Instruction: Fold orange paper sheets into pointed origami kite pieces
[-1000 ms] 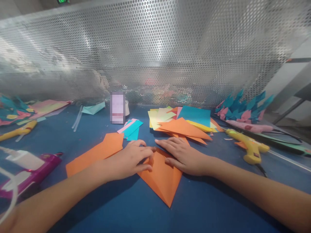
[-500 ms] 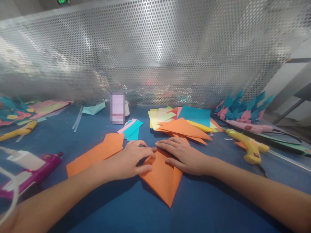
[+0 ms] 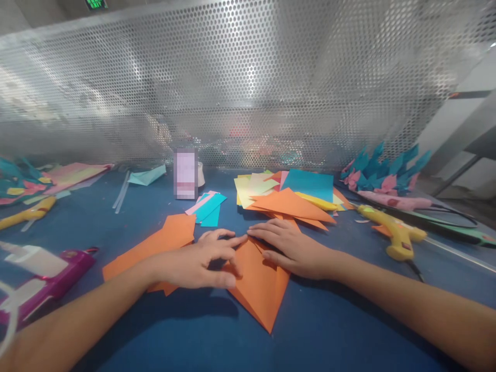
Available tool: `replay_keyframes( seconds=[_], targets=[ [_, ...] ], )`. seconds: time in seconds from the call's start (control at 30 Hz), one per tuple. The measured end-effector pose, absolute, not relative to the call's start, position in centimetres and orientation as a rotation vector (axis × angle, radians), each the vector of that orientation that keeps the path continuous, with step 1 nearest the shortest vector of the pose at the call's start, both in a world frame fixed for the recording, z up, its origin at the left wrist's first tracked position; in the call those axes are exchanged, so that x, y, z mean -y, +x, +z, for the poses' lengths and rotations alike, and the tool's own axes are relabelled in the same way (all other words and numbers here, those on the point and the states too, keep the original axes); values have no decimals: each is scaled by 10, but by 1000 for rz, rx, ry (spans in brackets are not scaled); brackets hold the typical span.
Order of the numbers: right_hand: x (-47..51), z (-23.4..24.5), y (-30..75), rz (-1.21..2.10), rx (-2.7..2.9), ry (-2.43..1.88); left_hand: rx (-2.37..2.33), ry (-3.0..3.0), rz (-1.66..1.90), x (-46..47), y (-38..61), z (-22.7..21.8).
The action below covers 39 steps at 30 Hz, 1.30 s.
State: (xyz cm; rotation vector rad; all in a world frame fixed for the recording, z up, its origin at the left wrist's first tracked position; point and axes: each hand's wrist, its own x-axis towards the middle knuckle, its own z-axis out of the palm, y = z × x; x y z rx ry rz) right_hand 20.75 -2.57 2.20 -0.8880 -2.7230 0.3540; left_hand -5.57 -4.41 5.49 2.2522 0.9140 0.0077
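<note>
A folded sheet of orange paper [image 3: 260, 281] lies on the blue tabletop, one sharp corner pointing toward me. Across its upper right side rests my right hand [image 3: 289, 245], fingers stretched out flat and thumb on the paper. My left hand [image 3: 211, 258] hovers at the paper's upper left edge with fingers apart, a fingertip near the top corner by the right fingers. Partly under my left forearm is another orange paper piece [image 3: 155, 243]. More folded orange pieces [image 3: 290, 204] lie just beyond my right hand.
Behind stand a pixelated phone-like object [image 3: 185, 173] and a perforated metal panel [image 3: 248, 82]. Blue and pink strips [image 3: 209, 207] lie nearer. At right are a yellow glue gun [image 3: 401, 237] and blue-pink paper shapes [image 3: 387, 170]; at left, a purple power strip [image 3: 73, 266] and another glue gun [image 3: 33, 212].
My left hand has shifted slightly left and its thumb has come back off the paper, showing more of the sheet. My right hand stays in place on it.
</note>
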Motion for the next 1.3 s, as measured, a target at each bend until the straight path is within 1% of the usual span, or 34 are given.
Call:
replay_keyframes(
  seconds=[0.13,0.4,0.5,0.73,0.93,1.1,1.2,1.3],
  targets=[
    [25,22,208,342,2689,-908,-927,2275,86,46,-53,50],
    [22,26,211,446,2624,-843,-1096,2302,300,53,-44,39],
    [22,27,211,503,2601,-800,-1120,2299,285,56,-39,40],
    [22,28,214,807,2452,-798,-1177,2241,267,62,-34,40],
    [27,25,212,1261,2203,-716,-1101,2240,320,61,-36,37],
    [24,18,211,1326,1935,-699,-1096,2194,356,62,-33,42],
    [22,21,212,1418,1883,-755,-1092,2204,497,62,-31,43],
    [23,24,213,1390,1913,-837,-1146,2164,658,58,-31,42]
  ],
)
